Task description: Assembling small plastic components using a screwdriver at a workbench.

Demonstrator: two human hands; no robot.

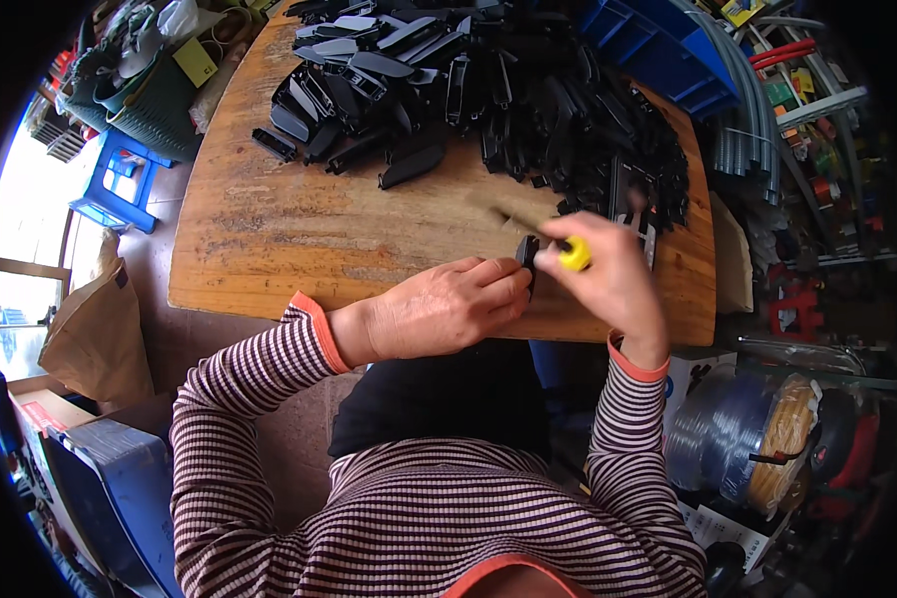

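Near the worn wooden bench's (pixel 259 244) front edge, the left grip (pixel 458 304) pinches one small black part (pixel 527 257); the right grip (pixel 613 269) clasps one slender, yellow-handled tool (pixel 574 253). Countless elongated black plastic pieces (pixel 399 65) heap beyond.

My sleeves (pixel 227 447) are striped dark and white, with orange cuffs (pixel 320 331). The handle (pixel 574 253) I grip is yellow. Piled parts (pixel 381 66): black and grey; tabletop (pixel 244 269): orange-brown.

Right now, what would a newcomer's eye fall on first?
First, the large heap of black and grey plastic parts across the far side of the brown wooden table. Then, nearer, the yellow-handled tool in the right hand, beside a small black piece in the left hand.
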